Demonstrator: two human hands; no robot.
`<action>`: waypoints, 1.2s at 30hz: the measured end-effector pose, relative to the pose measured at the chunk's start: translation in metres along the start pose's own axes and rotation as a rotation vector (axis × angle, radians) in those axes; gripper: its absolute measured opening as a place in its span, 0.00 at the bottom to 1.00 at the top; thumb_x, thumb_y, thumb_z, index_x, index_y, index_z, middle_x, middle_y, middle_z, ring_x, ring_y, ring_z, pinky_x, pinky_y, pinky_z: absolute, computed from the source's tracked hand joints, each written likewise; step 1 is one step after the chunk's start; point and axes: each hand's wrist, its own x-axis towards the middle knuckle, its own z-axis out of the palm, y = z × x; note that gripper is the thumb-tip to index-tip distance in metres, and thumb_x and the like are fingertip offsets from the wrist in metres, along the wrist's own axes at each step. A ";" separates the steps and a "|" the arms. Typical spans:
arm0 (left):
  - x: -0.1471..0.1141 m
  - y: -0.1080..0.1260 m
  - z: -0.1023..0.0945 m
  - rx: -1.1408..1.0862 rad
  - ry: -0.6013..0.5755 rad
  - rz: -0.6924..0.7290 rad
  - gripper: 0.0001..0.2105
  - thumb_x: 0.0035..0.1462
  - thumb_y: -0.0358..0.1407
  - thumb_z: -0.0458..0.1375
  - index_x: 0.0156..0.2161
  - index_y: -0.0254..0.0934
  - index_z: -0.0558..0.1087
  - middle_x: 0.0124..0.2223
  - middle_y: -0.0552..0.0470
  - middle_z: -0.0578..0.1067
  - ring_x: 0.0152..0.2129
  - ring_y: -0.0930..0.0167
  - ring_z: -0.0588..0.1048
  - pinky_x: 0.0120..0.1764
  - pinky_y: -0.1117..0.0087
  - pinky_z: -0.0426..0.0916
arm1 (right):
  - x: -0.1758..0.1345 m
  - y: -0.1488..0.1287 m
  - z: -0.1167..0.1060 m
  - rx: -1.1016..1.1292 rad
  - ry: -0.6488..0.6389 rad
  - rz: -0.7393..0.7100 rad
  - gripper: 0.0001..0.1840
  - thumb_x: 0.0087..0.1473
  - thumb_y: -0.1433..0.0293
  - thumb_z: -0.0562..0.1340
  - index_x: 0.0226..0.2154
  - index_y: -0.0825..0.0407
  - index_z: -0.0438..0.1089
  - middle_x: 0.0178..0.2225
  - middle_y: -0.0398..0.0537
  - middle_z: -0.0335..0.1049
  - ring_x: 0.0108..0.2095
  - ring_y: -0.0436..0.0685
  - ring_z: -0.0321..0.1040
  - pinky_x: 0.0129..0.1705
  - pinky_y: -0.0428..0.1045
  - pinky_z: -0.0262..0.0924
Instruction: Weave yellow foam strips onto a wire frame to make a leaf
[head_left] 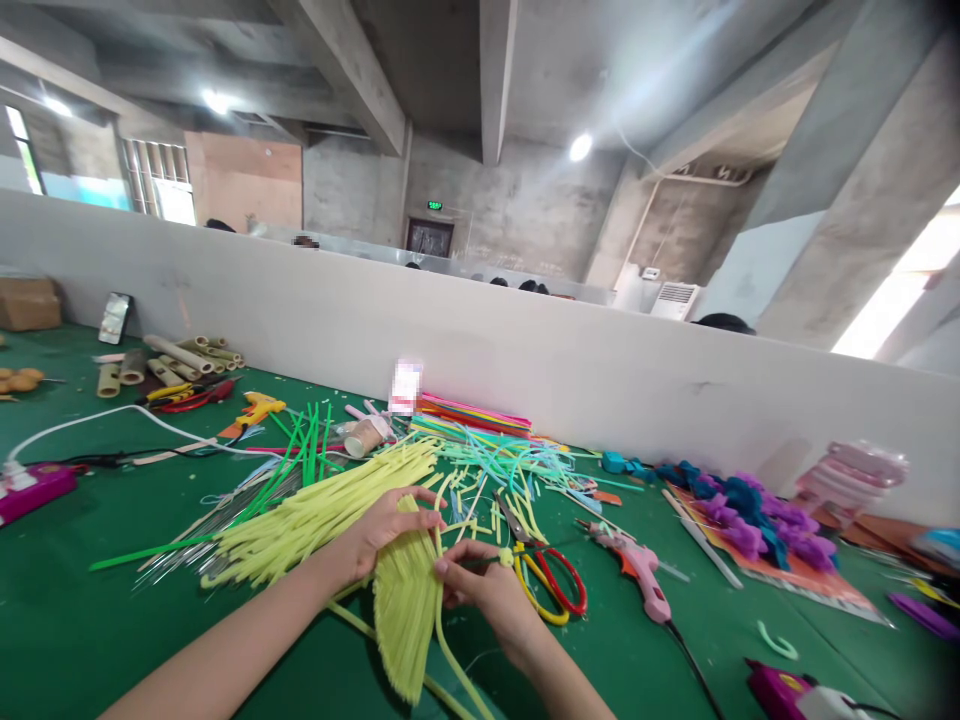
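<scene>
A leaf-shaped piece made of yellow pipe cleaners [407, 610] hangs upright over the green table, its strands lying side by side. My left hand [382, 530] grips its top, thumb across the front. My right hand [480, 580] is closed in a pinch at the piece's right edge, where a loose yellow pipe cleaner [441, 625] runs down; the pinched part is mostly hidden by the fingers. Just right of my right hand lie scissors [553, 580] with red and yellow handles. Behind my left hand spreads a thick pile of yellow pipe cleaners [300, 515].
A pink glue gun [637, 570] lies to the right, its cord trailing forward. Purple and teal fuzzy pieces [739, 515] rest on an orange sheet. Farther back are green and blue pipe cleaners [517, 460], a yellow glue gun [260, 408] and bamboo pieces [180, 360]. A white partition [600, 375] borders the table.
</scene>
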 end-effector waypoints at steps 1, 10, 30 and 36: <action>0.000 0.000 0.000 0.000 0.004 -0.007 0.20 0.39 0.37 0.70 0.39 0.36 0.73 0.28 0.52 0.78 0.19 0.72 0.74 0.26 0.72 0.68 | 0.001 0.001 0.000 -0.003 -0.006 -0.003 0.22 0.36 0.54 0.72 0.24 0.55 0.71 0.21 0.41 0.69 0.22 0.49 0.66 0.29 0.48 0.65; 0.001 -0.008 0.001 -0.020 -0.046 0.046 0.15 0.42 0.37 0.68 0.35 0.37 0.70 0.27 0.55 0.73 0.20 0.72 0.74 0.24 0.73 0.67 | 0.003 0.003 0.000 -0.021 0.043 -0.072 0.20 0.39 0.54 0.71 0.26 0.54 0.74 0.23 0.42 0.68 0.24 0.49 0.64 0.27 0.45 0.63; 0.001 -0.004 -0.002 0.153 -0.004 0.152 0.15 0.43 0.36 0.68 0.35 0.38 0.68 0.26 0.59 0.70 0.20 0.75 0.71 0.24 0.76 0.65 | 0.012 0.011 -0.008 0.047 0.083 -0.126 0.18 0.40 0.56 0.71 0.23 0.54 0.72 0.19 0.39 0.65 0.20 0.47 0.57 0.22 0.43 0.54; 0.010 -0.010 -0.010 -0.042 -0.027 0.075 0.14 0.45 0.38 0.67 0.36 0.36 0.70 0.27 0.54 0.73 0.22 0.72 0.74 0.27 0.73 0.68 | 0.013 0.008 -0.010 0.065 0.124 -0.103 0.18 0.38 0.57 0.72 0.23 0.54 0.72 0.21 0.40 0.65 0.22 0.47 0.58 0.24 0.44 0.55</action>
